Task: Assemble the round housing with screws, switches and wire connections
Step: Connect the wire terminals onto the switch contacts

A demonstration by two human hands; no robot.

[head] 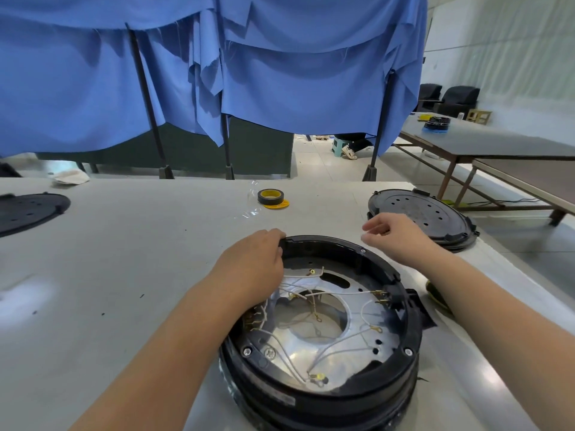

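The housing [326, 331] sits on the table [124, 259], left hand [252, 259] gripping its far rim. Right hand [395, 237] hovers beyond, fingers loosely curled, perhaps pinching something too small to tell. Loose wires [339, 346] could get trapped

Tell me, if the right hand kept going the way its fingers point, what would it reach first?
The right hand points left, past the housing's far rim. Probably nothing but bare table; the left hand looks nearer the camera, though depth is unclear.

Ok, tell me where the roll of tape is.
In the head view the roll of tape lies far across the table, centre, beyond the round housing and both hands, beside a yellow disc.
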